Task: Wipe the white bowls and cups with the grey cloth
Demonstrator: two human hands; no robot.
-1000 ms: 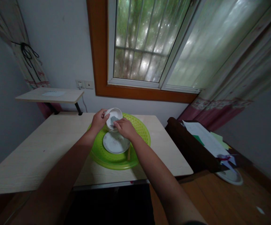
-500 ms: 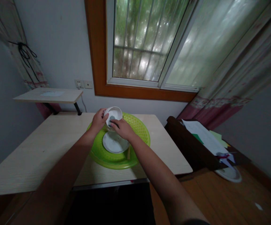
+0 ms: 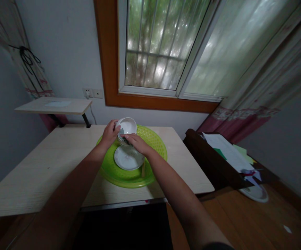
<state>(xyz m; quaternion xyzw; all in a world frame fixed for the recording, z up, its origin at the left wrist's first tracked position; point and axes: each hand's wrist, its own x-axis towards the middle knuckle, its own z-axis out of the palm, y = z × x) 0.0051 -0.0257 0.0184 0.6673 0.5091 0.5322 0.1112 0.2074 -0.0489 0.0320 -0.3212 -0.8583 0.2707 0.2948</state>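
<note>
My left hand (image 3: 110, 132) is closed on the rim of a white bowl (image 3: 130, 125), tilted so its inside faces me. My right hand (image 3: 137, 143) is at the bowl's near edge, its fingers pinched on a grey-green cloth (image 3: 122, 131) that lies partly inside the bowl; its exact shape is hard to make out. Just below the bowl, a white plate (image 3: 128, 159) rests in a round lime-green basket (image 3: 159, 144). Pale chopsticks (image 3: 143, 169) lie by the plate's right side, partly hidden by the right forearm.
The basket stands on a light wooden table (image 3: 46, 166). At the table's back left is a small raised shelf (image 3: 53, 105) with a paper on it. A dark brown cabinet (image 3: 205, 159) with papers (image 3: 224, 152) stands to the right. Behind is a window (image 3: 155, 48).
My right hand has drawn slightly down and right, from inside the bowl to its near edge, and the cloth with it. The left hand still grips the bowl, which has barely moved.
</note>
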